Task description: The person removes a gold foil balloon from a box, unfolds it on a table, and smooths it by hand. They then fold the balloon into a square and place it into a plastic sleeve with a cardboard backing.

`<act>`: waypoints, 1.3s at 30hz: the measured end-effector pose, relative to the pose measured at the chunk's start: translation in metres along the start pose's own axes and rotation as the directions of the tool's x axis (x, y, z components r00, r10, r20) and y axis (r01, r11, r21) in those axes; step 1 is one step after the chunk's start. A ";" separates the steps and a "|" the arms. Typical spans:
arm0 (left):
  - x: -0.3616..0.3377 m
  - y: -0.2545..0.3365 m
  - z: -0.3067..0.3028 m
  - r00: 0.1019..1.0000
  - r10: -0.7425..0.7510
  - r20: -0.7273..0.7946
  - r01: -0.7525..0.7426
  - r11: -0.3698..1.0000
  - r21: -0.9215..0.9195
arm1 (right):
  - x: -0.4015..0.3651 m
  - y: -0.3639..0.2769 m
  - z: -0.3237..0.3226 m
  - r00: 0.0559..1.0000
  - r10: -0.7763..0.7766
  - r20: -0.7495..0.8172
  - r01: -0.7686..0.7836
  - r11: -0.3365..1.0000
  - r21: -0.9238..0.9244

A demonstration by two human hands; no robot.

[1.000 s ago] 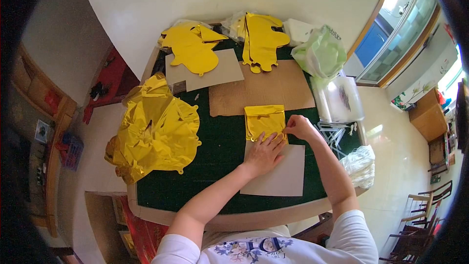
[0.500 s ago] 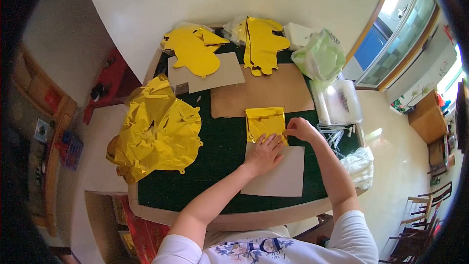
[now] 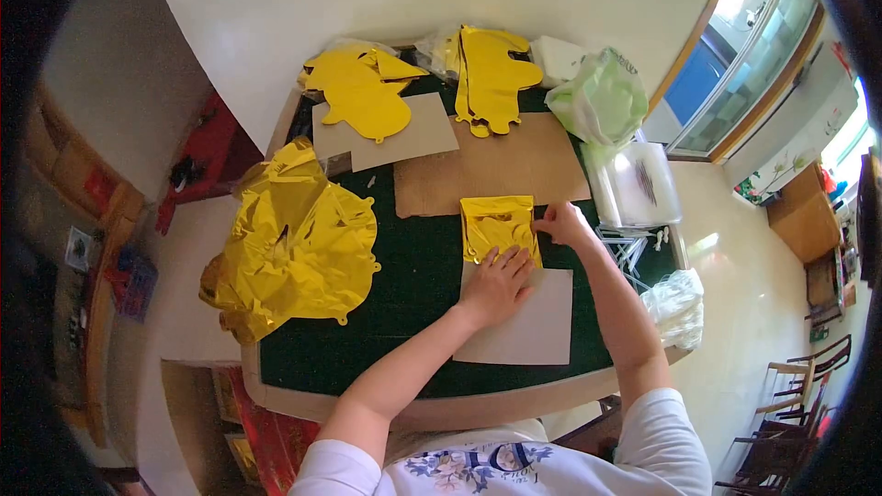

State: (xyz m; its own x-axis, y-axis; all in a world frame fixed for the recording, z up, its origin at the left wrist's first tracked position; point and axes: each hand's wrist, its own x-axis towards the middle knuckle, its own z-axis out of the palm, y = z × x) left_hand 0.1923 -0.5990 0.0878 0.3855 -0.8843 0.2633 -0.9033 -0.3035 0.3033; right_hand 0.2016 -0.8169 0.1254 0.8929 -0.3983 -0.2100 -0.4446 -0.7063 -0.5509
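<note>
A folded gold foil balloon (image 3: pixel 498 213) lies as a small rectangle on the upper part of a grey cardboard sheet (image 3: pixel 524 331). My left hand (image 3: pixel 497 288) rests flat with fingers spread, fingertips on the foil's lower edge and palm over the cardboard. At the foil's right edge, my right hand (image 3: pixel 566 224) is closed in a pinch, with thumb and fingertips together on that edge. Its fingertips partly hide the foil there.
A crumpled heap of gold foil balloons (image 3: pixel 299 248) lies left. Flat gold balloons (image 3: pixel 372 96) and a second gold stack (image 3: pixel 491 83) sit at the back, near brown cardboard (image 3: pixel 441 184). To the right are a green plastic bag (image 3: pixel 602 96), clear plastic sleeves (image 3: pixel 638 184) and a white bag (image 3: pixel 675 308).
My right hand has slid a little up along the foil's right edge. My left hand stays in place on the foil and cardboard. The whole view has shifted slightly.
</note>
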 end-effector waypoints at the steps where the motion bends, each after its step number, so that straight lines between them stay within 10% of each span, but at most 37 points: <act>1: 0.000 -0.001 0.001 1.000 0.004 -0.004 -0.004 1.000 0.005 | -0.004 0.002 -0.002 0.999 -0.039 0.028 0.040 0.998 -0.056; 9: 0.002 -0.001 0.000 1.000 -0.015 -0.004 0.015 1.000 -0.014 | -0.021 0.022 -0.025 0.940 -0.084 0.330 0.162 0.963 -0.217; 12: 0.001 -0.001 0.002 1.000 0.007 -0.025 -0.007 1.000 -0.006 | 0.011 -0.010 -0.022 0.955 -0.272 -0.118 0.274 0.962 -0.005; 18: 0.001 -0.001 0.002 0.997 0.019 -0.077 -0.020 1.000 -0.010 | 0.077 -0.019 -0.006 0.833 -0.487 0.262 0.493 0.869 0.048; 27: -0.001 0.000 0.001 0.997 0.009 -0.083 -0.010 1.000 -0.008 | 0.100 -0.023 -0.018 0.770 -0.396 0.500 0.446 0.895 0.021; 33: 0.000 -0.001 0.005 0.996 0.013 -0.085 -0.011 1.000 0.016 | 0.080 -0.037 -0.002 0.830 -0.526 0.184 0.539 0.842 -0.022; 39: -0.001 0.002 0.002 0.997 0.009 -0.078 -0.008 1.000 0.018 | 0.060 -0.092 0.034 0.850 -0.273 0.451 0.070 0.906 0.418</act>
State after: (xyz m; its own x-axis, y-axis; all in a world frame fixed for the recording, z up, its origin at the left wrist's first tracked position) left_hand 0.1900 -0.5998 0.0861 0.3907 -0.8566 0.3371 -0.9095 -0.3026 0.2851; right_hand 0.2981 -0.7563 0.1360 0.9123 0.1187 -0.3920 -0.3108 -0.4228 -0.8513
